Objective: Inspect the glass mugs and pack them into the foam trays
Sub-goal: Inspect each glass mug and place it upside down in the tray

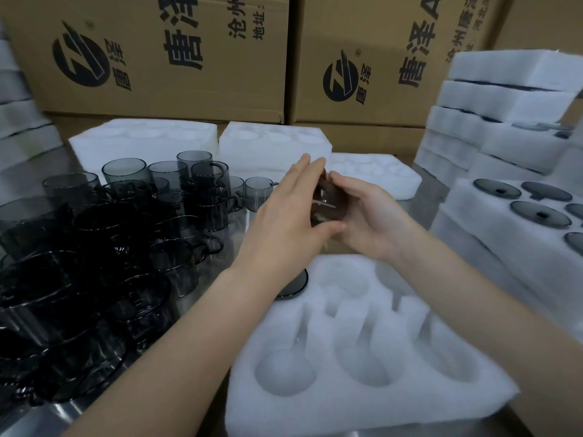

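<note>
Inspecting a mug (325,201), held tilted in the air between both hands, above the far edge of the near tray (318,414). Best done by turning slowly toward the light, checking rim, wall and handle for chips or cracks, gripping lightly but surely, then lowering into a free pocket without knocking glass on glass. Right hand (362,222): fingers curled round the mug from the right, grasping it. Left hand (280,222): fingers straight and together, laid flat against the mug's left side, thumb beneath, steadying rather than clasping. Handle not discernible behind the fingers. Far-left pocket of the tray apparently occupied already by a dark round base (291,283); other visible pockets vacant. Loose mugs (110,247) crowded at left; filled trays (473,234) stacked at right; boxes (157,52) behind.
</note>
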Action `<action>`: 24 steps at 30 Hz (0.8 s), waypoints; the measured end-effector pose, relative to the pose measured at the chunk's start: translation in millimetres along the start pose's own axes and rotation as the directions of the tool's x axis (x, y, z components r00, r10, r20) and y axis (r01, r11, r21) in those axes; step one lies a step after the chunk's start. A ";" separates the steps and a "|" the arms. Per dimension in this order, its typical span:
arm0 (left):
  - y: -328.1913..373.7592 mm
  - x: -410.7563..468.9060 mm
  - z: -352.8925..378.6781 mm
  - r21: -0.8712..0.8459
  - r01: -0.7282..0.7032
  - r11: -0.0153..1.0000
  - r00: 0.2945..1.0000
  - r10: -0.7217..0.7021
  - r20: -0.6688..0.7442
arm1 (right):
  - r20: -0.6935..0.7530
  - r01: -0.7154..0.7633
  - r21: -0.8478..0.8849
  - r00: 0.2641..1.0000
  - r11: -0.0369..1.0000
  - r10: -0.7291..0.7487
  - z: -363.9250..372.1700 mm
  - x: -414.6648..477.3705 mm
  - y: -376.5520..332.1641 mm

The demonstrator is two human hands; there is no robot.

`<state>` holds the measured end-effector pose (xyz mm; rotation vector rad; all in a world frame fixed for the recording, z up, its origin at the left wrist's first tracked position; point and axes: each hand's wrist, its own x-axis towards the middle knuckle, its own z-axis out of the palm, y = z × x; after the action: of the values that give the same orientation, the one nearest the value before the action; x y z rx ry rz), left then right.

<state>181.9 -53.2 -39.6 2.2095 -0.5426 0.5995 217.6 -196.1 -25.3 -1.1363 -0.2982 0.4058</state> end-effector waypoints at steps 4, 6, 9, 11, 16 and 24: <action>-0.1 0.5 0.6 -0.015 0.040 0.999 0.999 -0.040 -0.003 | 0.069 0.035 0.054 0.997 0.998 -0.039 0.9 0.3 -0.9; -0.7 0.6 1.4 0.001 0.060 0.998 0.998 -0.060 0.005 | 0.094 0.051 0.050 0.994 0.997 -0.055 1.4 1.8 0.6; -1.7 0.2 2.3 0.040 0.028 0.999 0.999 -0.029 0.022 | 0.075 0.051 0.085 0.996 0.995 -0.058 -0.4 4.3 1.3; -1.0 0.0 1.6 0.046 0.014 0.999 0.999 -0.016 0.040 | 0.061 0.064 0.083 0.996 0.995 -0.069 -2.7 4.5 1.3; 2.2 0.1 -0.2 0.046 -0.080 0.996 0.994 0.076 0.080 | 0.014 0.130 0.062 0.991 0.990 -0.131 -5.3 4.0 1.1; 3.5 -0.2 -1.1 0.002 -0.165 0.986 0.980 0.164 0.111 | -0.057 0.085 -0.040 0.995 0.996 -0.088 -9.1 6.8 -0.4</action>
<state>179.6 -54.5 -37.1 2.2323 -0.7874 0.5678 227.7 -200.6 -28.4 -1.1658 -0.3035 0.2909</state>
